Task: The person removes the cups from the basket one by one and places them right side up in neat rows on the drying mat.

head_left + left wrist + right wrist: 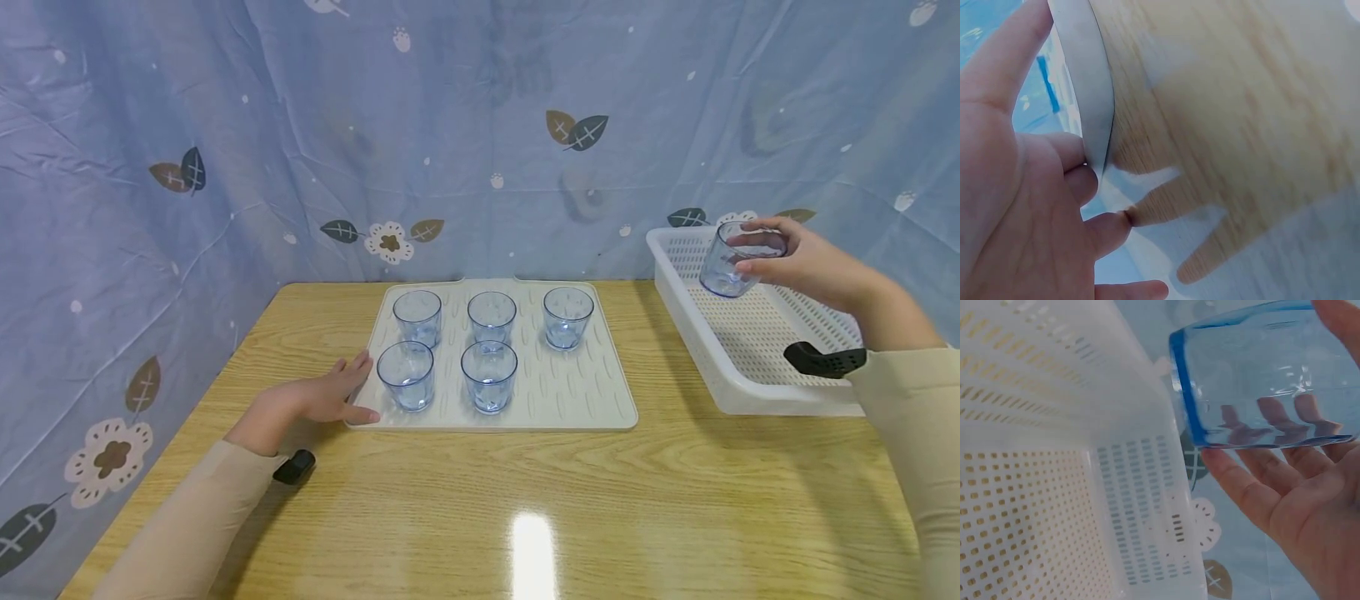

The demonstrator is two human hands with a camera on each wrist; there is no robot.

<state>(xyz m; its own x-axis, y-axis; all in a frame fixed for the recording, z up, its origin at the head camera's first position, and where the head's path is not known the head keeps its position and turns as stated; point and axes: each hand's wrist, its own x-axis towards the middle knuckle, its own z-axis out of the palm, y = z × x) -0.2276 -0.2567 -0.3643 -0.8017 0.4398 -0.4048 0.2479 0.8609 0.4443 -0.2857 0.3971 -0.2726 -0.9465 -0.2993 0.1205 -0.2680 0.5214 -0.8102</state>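
Observation:
My right hand (817,262) grips a clear bluish drinking glass (723,268), thumb on one side and fingers on the other. The glass is slightly tilted above the white perforated basket (693,342); the right wrist view shows the glass (1254,381) by the basket wall (1147,506). My left hand (326,396) rests with spread fingers at the left edge of a pale ridged drying mat (577,396). On the mat, three similar glasses stand in the back row, including one (567,318) at right, and two in front, one (406,377) closest to my left hand.
The wooden table (420,508) extends in front of the mat and between it and the basket. A blue patterned curtain (465,167) hangs behind and along the left side. Dark wrist devices (825,360) sit at both cuffs.

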